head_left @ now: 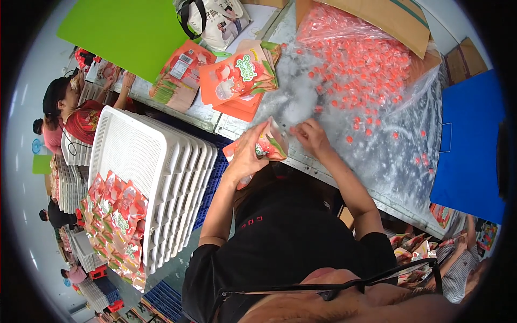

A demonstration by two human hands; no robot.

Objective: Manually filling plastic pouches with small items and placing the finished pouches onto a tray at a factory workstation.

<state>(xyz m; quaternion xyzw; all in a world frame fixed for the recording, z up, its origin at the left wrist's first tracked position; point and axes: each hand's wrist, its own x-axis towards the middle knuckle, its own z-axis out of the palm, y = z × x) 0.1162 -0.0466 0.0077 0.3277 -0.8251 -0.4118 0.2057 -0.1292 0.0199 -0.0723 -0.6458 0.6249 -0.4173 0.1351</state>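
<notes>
My left hand (246, 157) is wrapped round a red and pink stand-up pouch (273, 145) at the table's near edge. The pouch's top gapes toward my right hand (313, 138), which sits just right of it with fingers pinched together. A small pinkish spot shows at those fingertips; I cannot tell what it is. Beyond the hands, small red wrapped candies (361, 72) spill from a clear plastic liner across the metal tabletop (377, 161). Left of them lie stacks of flat pouches (229, 81), some face up, another stack (186, 67) showing a barcode label.
White perforated trays (126, 140) are stacked at my left, with many red pouches (116, 226) on the top one. A cardboard box flap (382, 21), a blue panel (468, 151), a green board (124, 32) and a tote bag (221, 24) stand around the table. Other people work nearby.
</notes>
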